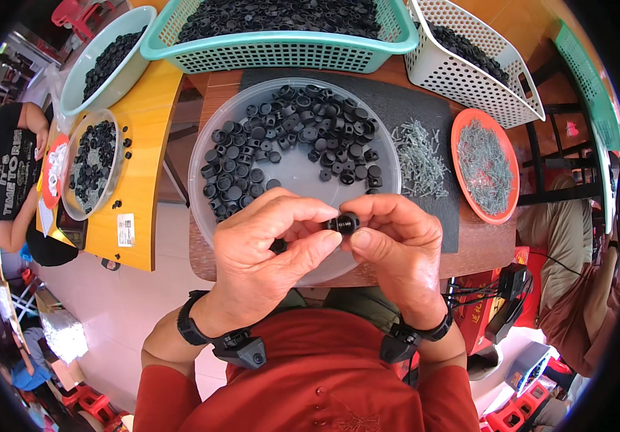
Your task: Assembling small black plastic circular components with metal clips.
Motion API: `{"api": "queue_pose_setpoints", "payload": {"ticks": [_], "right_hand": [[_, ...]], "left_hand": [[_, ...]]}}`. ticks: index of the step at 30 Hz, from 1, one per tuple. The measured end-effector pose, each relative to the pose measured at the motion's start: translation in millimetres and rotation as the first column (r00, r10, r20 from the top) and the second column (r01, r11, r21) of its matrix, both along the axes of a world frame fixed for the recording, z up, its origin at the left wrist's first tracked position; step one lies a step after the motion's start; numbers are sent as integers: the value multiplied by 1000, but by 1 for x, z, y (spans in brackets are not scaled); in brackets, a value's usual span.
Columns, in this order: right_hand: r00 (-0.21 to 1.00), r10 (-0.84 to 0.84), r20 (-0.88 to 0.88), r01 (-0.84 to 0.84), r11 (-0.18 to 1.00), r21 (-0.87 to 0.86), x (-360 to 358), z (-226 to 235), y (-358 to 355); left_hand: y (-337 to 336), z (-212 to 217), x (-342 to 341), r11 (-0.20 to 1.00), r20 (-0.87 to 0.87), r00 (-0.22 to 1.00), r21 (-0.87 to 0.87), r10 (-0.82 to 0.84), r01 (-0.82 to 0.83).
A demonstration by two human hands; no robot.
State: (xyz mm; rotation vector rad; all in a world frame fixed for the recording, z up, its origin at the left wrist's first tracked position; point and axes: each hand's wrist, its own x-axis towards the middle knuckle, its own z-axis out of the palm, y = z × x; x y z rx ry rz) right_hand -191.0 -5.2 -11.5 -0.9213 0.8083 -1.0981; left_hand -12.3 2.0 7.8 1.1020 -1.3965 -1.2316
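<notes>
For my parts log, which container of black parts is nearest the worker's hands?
The big clear tub, partly beneath the left hand and right hand; the green basket, white basket, pale basin and smaller bowl all sit farther off.

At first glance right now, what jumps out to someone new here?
Front and centre, the left hand and right hand pinch a small black part between their fingertips. Just beyond is a round translucent tray scattered with black pieces. To its right, an orange-red plate full of thin metal pins stands out by colour.
</notes>
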Motion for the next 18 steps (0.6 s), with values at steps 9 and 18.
{"api": "queue_pose_setpoints", "payload": {"ticks": [9, 18], "right_hand": [[1000, -9, -26, 10, 999, 37, 4, 0, -2], [997, -19, -70, 21, 999, 32, 7, 0, -2]], "left_hand": [[-3, 2, -1, 983, 178, 982, -178, 65, -33], [-6, -3, 2, 968, 216, 972, -248, 95, -39]]}}
